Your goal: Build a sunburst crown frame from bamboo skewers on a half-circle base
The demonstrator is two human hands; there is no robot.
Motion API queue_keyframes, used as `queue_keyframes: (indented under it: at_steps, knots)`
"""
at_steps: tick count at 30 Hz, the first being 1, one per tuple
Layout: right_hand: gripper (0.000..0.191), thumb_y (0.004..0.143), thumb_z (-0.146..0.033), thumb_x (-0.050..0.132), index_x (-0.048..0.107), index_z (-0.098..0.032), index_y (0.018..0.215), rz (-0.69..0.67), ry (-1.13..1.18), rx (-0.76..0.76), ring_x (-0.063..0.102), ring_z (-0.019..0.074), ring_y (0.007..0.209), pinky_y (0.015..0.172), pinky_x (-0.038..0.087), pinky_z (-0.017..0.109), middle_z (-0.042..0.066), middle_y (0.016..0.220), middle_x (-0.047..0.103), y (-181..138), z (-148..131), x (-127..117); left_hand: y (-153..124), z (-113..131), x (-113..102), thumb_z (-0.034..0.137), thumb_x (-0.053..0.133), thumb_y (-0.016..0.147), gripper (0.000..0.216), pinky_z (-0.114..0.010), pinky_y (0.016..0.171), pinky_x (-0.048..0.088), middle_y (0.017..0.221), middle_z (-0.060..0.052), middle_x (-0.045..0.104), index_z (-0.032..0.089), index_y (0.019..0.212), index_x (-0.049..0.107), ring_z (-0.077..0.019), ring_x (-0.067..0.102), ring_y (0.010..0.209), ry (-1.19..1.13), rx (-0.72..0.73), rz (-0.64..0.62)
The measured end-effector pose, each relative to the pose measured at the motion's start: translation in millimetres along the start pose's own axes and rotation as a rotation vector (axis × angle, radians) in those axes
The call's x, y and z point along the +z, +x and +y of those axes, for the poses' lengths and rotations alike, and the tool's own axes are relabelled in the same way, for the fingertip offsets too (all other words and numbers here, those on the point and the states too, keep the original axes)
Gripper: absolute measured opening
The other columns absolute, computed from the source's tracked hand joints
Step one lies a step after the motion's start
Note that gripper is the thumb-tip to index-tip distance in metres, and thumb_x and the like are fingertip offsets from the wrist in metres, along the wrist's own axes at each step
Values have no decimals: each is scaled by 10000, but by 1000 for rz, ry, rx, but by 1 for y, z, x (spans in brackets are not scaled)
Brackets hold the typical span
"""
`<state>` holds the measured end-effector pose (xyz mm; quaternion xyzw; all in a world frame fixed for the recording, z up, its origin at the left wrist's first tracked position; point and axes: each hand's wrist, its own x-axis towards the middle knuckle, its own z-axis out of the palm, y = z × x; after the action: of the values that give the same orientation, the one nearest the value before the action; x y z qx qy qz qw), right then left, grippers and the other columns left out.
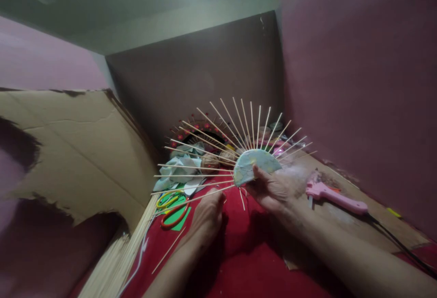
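My right hand grips a pale blue half-round piece, thumb on its front face and fingers behind it. Many thin wooden sticks spread outward from its curved edge like a fan. My left hand is closed at the lowest stick on the left side, its fingertips curled and partly hidden. A short stick end shows below the half-round piece. To the right of my right hand lies a pink hot glue gun with a black cord.
Scissors with orange and yellow handles rest on green paper at left. Behind are crumpled pale cloth or paper and twine balls. Bundled sticks, torn cardboard, red cloth and a brown board surround my hands.
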<state>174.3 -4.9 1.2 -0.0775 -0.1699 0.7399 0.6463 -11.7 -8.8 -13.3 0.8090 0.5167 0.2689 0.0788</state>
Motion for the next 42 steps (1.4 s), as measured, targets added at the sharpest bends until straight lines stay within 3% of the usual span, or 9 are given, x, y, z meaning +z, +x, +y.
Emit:
queue_keyframes:
  at_steps: [3,8,11,15,19,23,29,34,42]
  knots:
    - [407,552,-103,823,621,-208,889,2,12,-15,651,205,861,747,571,341,-3,752,687,0,1,-1,-1,2,3,260,421,851,217,-261,591,394,689,-15,579,194,884,625,-147,510,590,-267,-84,33]
    - [415,480,-109,860,616,-189,805,88,5,-33,644,171,752,728,569,323,-8,732,685,0,2,3,-5,4,8,251,495,811,228,-266,638,445,773,-37,630,180,969,644,-151,566,634,-471,-106,111]
    - [464,449,-127,876,617,-203,826,97,-21,-61,631,156,705,709,566,322,-27,710,675,0,3,5,-6,7,9,278,524,803,185,-263,651,458,746,-30,619,164,888,643,-140,588,618,-661,-186,72]
    - [407,507,-159,857,615,-198,831,49,-52,-55,629,175,769,728,546,330,-16,709,661,-1,5,5,-8,18,8,285,610,761,144,-251,663,468,732,-9,609,156,823,620,-131,620,625,-926,-265,-8]
    - [371,521,-175,853,613,-172,803,48,-67,-37,611,175,773,729,518,316,1,700,649,-1,9,5,-12,30,7,323,609,782,188,-257,557,477,609,20,553,157,729,540,-119,564,518,-1104,-251,-131]
    - [415,494,-167,866,622,-163,830,70,-35,-37,567,120,668,657,486,256,-8,730,657,-2,12,6,-13,33,11,354,563,825,256,-224,445,421,544,24,517,164,677,480,-88,471,441,-1165,-226,-194]
    - [401,508,-187,861,625,-165,831,70,-92,-38,530,119,592,561,432,255,-8,679,642,-4,11,8,-10,30,13,341,630,769,258,-168,327,314,576,58,454,169,679,458,-45,358,393,-1308,-327,-188]
    - [376,527,-226,853,617,-165,813,62,-144,-41,485,95,536,474,351,220,-18,625,621,-4,13,6,-10,31,12,392,613,787,298,-163,299,296,566,69,450,180,684,432,-36,327,354,-1305,-348,-209]
    - [356,559,-274,841,611,-146,799,40,-231,-67,503,116,553,499,370,245,2,628,621,-1,14,3,-14,36,8,393,541,812,316,-144,277,211,411,81,376,175,614,425,-34,277,283,-1180,-392,-247]
